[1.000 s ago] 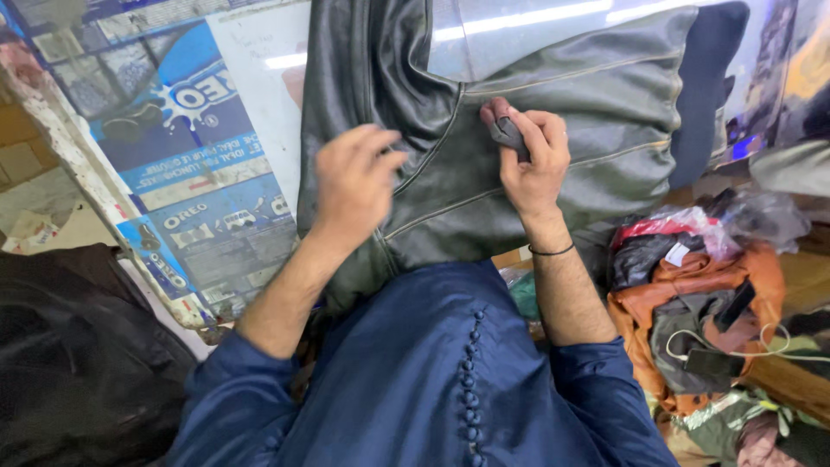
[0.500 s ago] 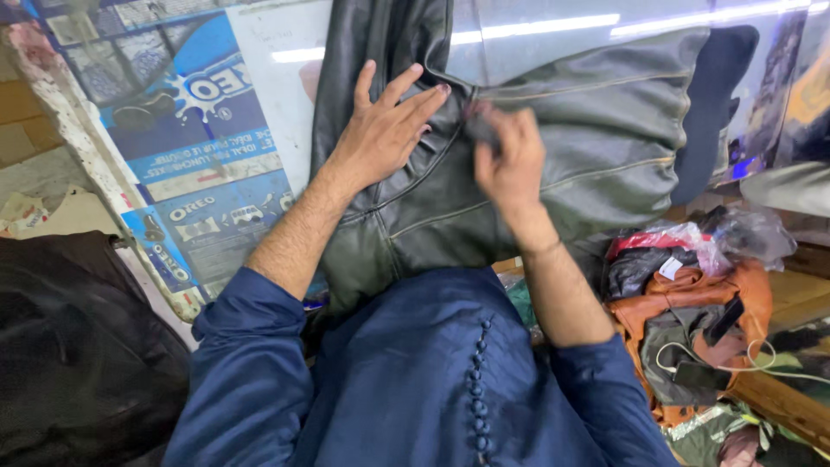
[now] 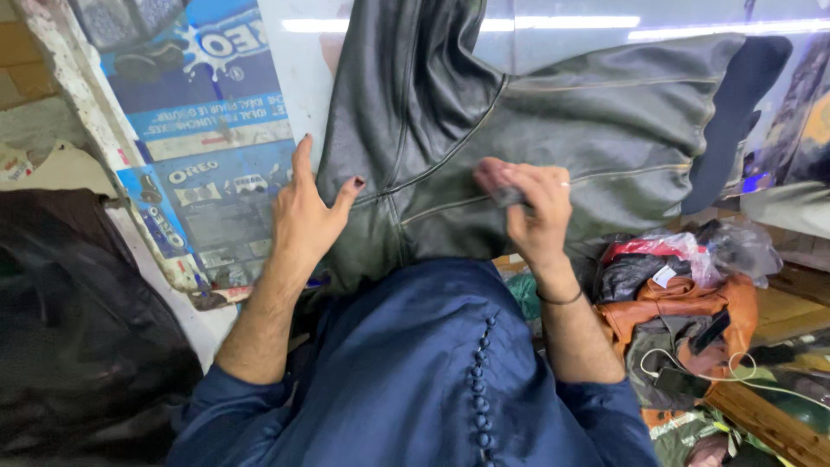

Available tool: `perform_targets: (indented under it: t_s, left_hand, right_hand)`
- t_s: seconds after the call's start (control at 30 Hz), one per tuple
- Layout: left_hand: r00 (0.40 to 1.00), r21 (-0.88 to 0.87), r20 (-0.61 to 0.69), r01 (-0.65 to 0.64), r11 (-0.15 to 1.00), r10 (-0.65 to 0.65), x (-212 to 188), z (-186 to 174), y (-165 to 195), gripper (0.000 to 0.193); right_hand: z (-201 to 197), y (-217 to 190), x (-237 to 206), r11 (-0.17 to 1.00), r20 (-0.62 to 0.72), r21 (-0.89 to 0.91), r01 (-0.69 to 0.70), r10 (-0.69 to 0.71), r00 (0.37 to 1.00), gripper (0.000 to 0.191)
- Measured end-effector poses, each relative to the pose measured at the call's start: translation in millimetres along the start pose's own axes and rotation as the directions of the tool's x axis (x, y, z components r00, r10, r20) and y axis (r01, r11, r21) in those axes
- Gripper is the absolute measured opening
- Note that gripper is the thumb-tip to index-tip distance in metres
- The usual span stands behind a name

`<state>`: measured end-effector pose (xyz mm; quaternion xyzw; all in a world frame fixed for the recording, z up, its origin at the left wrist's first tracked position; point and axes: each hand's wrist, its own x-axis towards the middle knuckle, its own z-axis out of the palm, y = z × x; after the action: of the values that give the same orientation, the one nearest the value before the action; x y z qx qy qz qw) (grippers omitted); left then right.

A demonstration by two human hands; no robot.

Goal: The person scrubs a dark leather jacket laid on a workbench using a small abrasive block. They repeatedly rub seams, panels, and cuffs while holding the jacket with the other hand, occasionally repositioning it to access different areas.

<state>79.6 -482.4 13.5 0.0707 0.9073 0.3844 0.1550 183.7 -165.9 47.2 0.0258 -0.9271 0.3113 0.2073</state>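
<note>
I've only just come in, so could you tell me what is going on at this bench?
A person in a blue buttoned garment has a dark grey-green leather jacket spread out in front of them. Their left hand lies flat on the jacket's left edge, fingers spread. Their right hand presses a small dark object against the leather near a seam. More clothing, including an orange-brown leather piece, is heaped on the right.
</note>
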Motion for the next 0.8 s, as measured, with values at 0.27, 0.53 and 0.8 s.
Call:
perform_targets:
  t_s: [0.27,0.53,0.8]
  left_hand:
    - [0.981,-0.455,-0.083,-0.193,0.869,0.175,-3.1,11.3,-12.6,0.081]
    - [0.998,-0.907,0.002,-0.026,0.420,0.065,-4.8,24.4,-25.7,0.074]
    - [0.998,-0.938,0.045,0.025,0.345,0.052,-5.7,30.8,-35.0,0.075]
  right_hand:
    - [40.2,-25.1,17.9,0.941,0.118,-0.137,0.308,-0.294,0.949,0.040]
    - [34.0,-35.5,35.1,0.946,0.046,-0.298,0.126,-0.118,0.992,0.029]
    - [43.9,-55.1,22.2,0.937,0.053,-0.338,0.081,-0.067,0.996,0.035]
